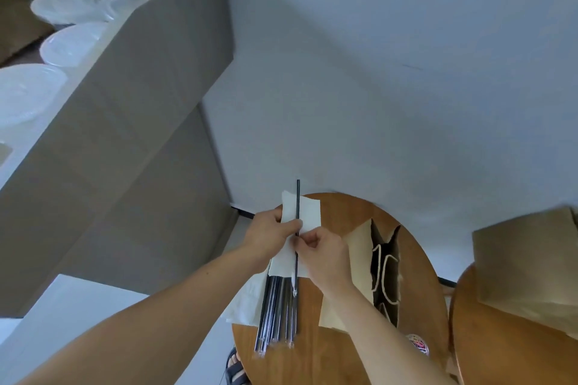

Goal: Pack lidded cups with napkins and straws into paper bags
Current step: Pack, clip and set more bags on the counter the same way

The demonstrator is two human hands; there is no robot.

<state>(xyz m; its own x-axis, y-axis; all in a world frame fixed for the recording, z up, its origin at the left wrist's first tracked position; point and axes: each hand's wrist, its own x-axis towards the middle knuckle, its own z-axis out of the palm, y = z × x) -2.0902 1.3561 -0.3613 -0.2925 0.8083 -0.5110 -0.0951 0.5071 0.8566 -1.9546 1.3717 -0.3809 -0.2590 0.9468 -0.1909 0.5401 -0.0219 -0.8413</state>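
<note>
Soft, even daylight; wide-angle warp

You get a cool bluish cast, faint shadows, bowed lines at the edges, and slight blur on the right edge.

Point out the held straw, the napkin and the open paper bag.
held straw (297, 200): head view, upper shaft above the fingers
napkin (311, 212): head view, upper right corner area
open paper bag (358, 245): head view, pale side panel

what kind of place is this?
Likely a makeshift takeaway packing spot: a cardboard box of lidded cups, a bundle of straws and an open paper bag on a small round table; the left hand holds a napkin, the right hand pinches a single straw.
</note>
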